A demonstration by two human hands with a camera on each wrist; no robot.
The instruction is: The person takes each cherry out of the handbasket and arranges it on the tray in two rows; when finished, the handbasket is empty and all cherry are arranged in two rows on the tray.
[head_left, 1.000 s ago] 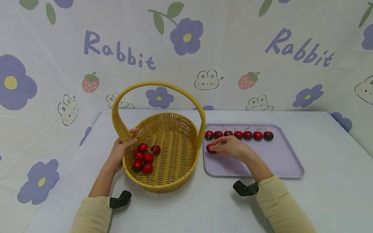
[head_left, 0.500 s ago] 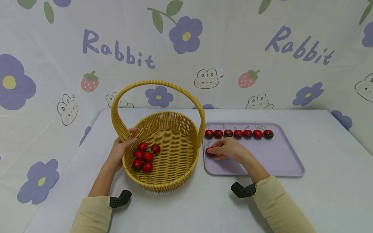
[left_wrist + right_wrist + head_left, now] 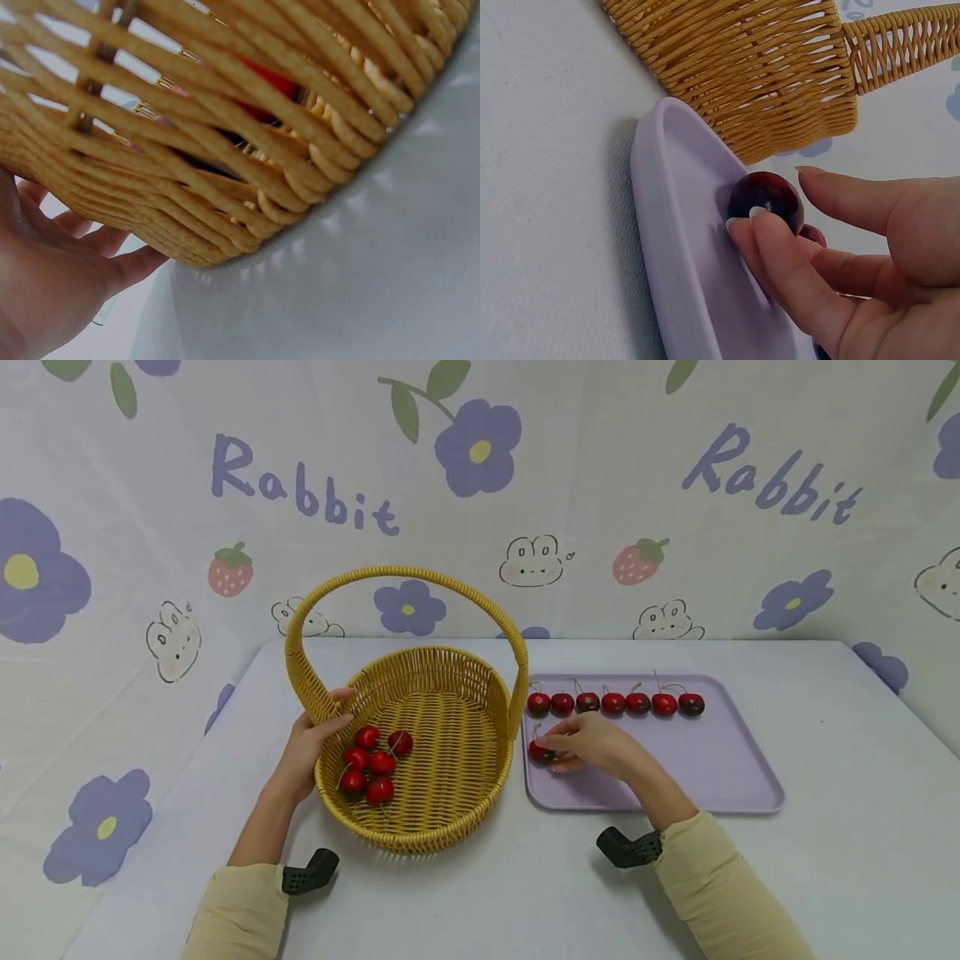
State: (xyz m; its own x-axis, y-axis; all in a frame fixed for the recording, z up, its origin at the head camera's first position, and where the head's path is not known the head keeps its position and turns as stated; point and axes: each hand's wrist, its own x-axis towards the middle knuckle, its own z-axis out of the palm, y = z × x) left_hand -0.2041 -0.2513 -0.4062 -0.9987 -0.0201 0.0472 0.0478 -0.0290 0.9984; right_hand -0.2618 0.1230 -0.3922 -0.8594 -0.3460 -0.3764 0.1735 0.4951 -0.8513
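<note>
My left hand grips the side of a yellow woven basket at the foot of its tall handle. Several red cherries lie together in the basket's left part. Over the left end of a lilac tray, my right hand has its fingers against a dark red cherry. That cherry sits on the tray below the left end of a row. In the right wrist view the thumb stands slightly apart from it, while two fingertips touch its near side.
Several cherries with stems form a row along the tray's back edge. The basket handle arches high beside the tray. A white cloth covers the table, and a printed curtain hangs behind.
My right hand has lowered the cherry toward the front of the tray and set it down. Its thumb has since lifted off the cherry. The left hand and basket hold still.
</note>
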